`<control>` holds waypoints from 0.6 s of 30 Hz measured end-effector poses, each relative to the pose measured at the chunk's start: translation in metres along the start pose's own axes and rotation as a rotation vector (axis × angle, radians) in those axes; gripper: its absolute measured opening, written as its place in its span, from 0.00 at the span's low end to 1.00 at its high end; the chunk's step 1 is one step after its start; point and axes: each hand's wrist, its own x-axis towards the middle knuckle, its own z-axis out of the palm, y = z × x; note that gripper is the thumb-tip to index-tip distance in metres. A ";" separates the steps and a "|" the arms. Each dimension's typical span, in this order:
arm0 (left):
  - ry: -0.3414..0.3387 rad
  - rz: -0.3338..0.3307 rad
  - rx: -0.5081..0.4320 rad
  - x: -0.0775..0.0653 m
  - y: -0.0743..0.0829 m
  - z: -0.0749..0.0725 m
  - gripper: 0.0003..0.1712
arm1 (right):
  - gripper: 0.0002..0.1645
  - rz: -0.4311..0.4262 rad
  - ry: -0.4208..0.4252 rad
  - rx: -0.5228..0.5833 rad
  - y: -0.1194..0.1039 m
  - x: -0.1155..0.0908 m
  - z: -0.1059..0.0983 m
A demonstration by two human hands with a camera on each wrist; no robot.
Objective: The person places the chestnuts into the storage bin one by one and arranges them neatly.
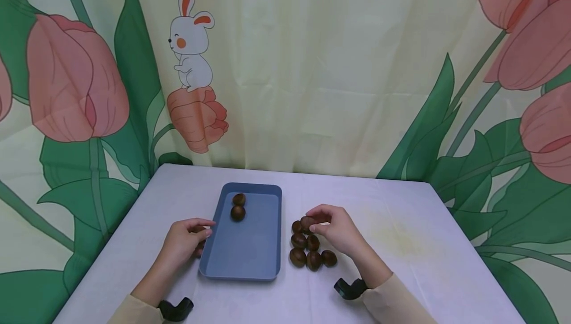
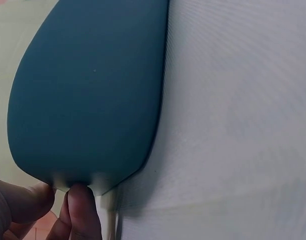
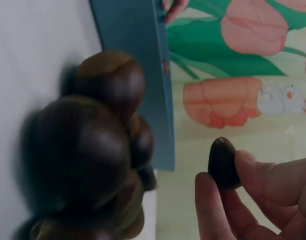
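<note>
A blue-grey rectangular tray (image 1: 243, 259) lies on the table with two brown chestnuts (image 1: 238, 213) near its far left corner. My left hand (image 1: 180, 240) holds the tray's left edge, its thumb and fingertips at the rim and outer wall; the left wrist view has these fingertips (image 2: 84, 207) against the tray's side. To the right of the tray, my right hand (image 1: 334, 227) pinches a chestnut (image 3: 223, 164) between thumb and fingers, over the far end of a group of several chestnuts (image 1: 314, 260).
A white cloth covers the table (image 1: 379, 284). Behind it hangs a curtain (image 1: 312, 91) printed with tulips, a rabbit and a carrot. Black wrist cameras (image 1: 350, 289) sit at both cuffs. In the right wrist view, the grouped chestnuts (image 3: 83, 150) loom close and blurred beside the tray.
</note>
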 end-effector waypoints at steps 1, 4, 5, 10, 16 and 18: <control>0.000 -0.002 -0.001 0.000 0.000 0.000 0.14 | 0.15 -0.004 -0.004 0.007 -0.003 0.001 0.003; 0.000 -0.004 0.000 -0.001 0.000 0.000 0.14 | 0.15 -0.021 -0.023 0.028 -0.012 0.006 0.011; 0.001 -0.002 0.000 -0.001 0.000 0.000 0.14 | 0.15 -0.029 -0.030 0.036 -0.015 0.008 0.014; 0.000 0.005 0.001 -0.001 0.000 0.001 0.14 | 0.14 -0.072 -0.058 0.059 -0.026 0.018 0.030; 0.003 0.018 0.008 -0.001 -0.001 0.001 0.14 | 0.14 -0.124 -0.103 0.073 -0.039 0.025 0.049; 0.005 0.019 0.010 -0.001 -0.001 0.001 0.14 | 0.14 -0.139 -0.120 0.073 -0.043 0.029 0.055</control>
